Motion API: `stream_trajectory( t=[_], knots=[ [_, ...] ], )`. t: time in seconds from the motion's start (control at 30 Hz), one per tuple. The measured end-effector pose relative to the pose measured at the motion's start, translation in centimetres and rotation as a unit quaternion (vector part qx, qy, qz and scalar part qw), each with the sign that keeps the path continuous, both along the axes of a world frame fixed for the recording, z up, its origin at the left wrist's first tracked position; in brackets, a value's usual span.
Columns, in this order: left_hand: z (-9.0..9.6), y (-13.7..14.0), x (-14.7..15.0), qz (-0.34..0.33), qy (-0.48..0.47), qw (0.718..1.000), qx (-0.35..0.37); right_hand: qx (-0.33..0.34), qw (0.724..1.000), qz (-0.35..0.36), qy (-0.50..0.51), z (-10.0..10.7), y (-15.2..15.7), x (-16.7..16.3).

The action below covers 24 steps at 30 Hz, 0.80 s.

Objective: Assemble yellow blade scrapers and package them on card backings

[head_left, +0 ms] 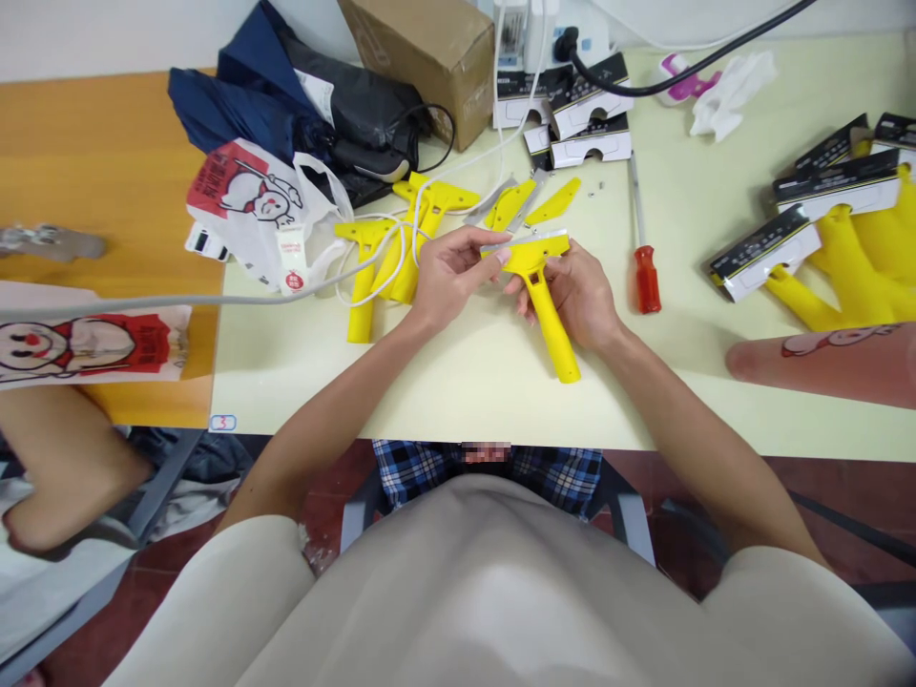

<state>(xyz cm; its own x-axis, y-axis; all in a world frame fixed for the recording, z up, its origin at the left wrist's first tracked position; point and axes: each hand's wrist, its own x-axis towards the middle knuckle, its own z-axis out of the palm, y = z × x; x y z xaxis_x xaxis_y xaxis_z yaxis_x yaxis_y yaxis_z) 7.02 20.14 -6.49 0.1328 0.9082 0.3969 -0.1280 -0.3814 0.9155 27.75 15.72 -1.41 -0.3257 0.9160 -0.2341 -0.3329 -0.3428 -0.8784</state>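
Both of my hands hold one yellow scraper (pixel 550 320) above the table, its handle pointing down toward me. My left hand (pixel 458 272) pinches the left end of its head, where a metal blade edge shows along the top. Around the right end of the head my right hand (pixel 581 291) is closed, with some fingers hidden behind it. Just beyond lie loose yellow cover pieces (pixel 554 202) and metal blades (pixel 528 200). Several more yellow scrapers (pixel 364 281) rest left of my hands. A screwdriver (pixel 646 277) with a red handle lies to the right.
A white cable (pixel 390 277) crosses the scrapers. Behind stand a cardboard box (pixel 465 86) and black-and-white packages (pixel 591 148). A plastic bag (pixel 250 205) is at left. Packaged yellow scrapers (pixel 859 258) and a pink cup (pixel 830 361) are at right. Another person's limb (pixel 72 468) shows at lower left.
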Motion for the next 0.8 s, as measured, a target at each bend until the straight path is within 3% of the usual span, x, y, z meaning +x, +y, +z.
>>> stream_trajectory(
  t=[0.17, 0.53, 0.7, 0.8],
  knots=[
    [0.4, -0.1, -0.1, -0.023, -0.009, 1.0, 0.016, 0.033, 0.998, -0.008, -0.044, 0.1, -0.2, -0.2],
    [0.8, -0.5, 0.0, -0.02, 0.022, 0.999, 0.011, 0.049, 0.998, -0.018, -0.043, 0.5, -0.7, -0.4],
    [1.0, 0.6, -0.5, 0.016, 0.08, 0.997, -0.013, 0.053, 0.994, -0.084, -0.043, 1.7, -0.1, 0.6],
    [0.3, 2.4, -1.0, 0.043, 0.165, 0.984, 0.047, 0.069, 0.986, -0.153, -0.017, 2.2, 0.7, 1.9]
  ],
)
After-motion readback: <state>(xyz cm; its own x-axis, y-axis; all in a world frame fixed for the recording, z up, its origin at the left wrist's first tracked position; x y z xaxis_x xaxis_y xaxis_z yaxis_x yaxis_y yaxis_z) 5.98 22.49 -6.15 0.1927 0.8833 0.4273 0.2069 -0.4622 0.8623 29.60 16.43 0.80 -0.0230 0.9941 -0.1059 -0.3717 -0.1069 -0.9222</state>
